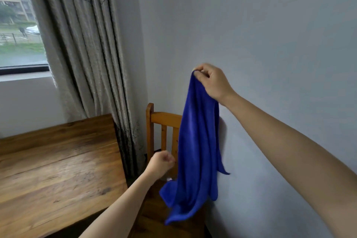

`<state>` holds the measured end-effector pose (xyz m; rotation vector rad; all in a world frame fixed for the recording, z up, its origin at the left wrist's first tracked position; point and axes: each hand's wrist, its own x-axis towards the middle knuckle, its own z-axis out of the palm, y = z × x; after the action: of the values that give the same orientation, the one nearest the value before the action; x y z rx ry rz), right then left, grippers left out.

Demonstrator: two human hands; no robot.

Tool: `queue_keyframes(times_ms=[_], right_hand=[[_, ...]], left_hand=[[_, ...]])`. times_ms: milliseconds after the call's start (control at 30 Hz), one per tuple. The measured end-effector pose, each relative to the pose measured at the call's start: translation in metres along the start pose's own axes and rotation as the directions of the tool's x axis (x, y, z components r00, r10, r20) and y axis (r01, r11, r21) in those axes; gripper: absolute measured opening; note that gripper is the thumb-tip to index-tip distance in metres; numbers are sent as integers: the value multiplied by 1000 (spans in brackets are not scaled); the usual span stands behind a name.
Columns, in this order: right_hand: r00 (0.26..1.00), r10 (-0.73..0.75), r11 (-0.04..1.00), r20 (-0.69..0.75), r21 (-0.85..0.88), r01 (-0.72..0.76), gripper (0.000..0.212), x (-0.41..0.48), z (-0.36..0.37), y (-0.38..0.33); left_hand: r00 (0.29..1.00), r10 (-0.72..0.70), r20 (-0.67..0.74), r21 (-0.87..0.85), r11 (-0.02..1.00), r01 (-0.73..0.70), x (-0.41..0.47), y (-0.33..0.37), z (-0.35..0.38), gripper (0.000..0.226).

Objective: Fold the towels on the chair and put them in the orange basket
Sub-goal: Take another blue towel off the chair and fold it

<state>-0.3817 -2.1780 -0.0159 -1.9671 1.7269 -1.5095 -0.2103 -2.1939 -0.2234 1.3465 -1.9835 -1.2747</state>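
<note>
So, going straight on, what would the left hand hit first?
Probably the towel hanging from the right hand; the left hand is just beside its edge. The chair back sits close behind, depth unclear.

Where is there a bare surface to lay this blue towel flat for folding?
The brown wooden table is bare across its visible top, bordered by the grey patterned curtain behind and the orange-brown wooden chair on its right. The chair's seat is crowded: the blue cloth towel, pinched by the right hand, hangs over it, with the left hand beside.
</note>
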Motion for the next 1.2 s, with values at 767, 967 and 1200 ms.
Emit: queue_keyframes(times_ms=[767,967,1200], right_hand=[[730,263,732,631,363,-577,27,-76,57,88],[694,400,752,599,219,-622,11,-102,97,101],[526,432,769,733,5,-639,30,-101,100,124]], left_hand=[[975,146,-165,-504,838,-211,17,101,-51,9],[961,223,-162,-537,797,-276,9,106,-68,15],[951,196,-239,-607,734,-304,3,102,-97,23]])
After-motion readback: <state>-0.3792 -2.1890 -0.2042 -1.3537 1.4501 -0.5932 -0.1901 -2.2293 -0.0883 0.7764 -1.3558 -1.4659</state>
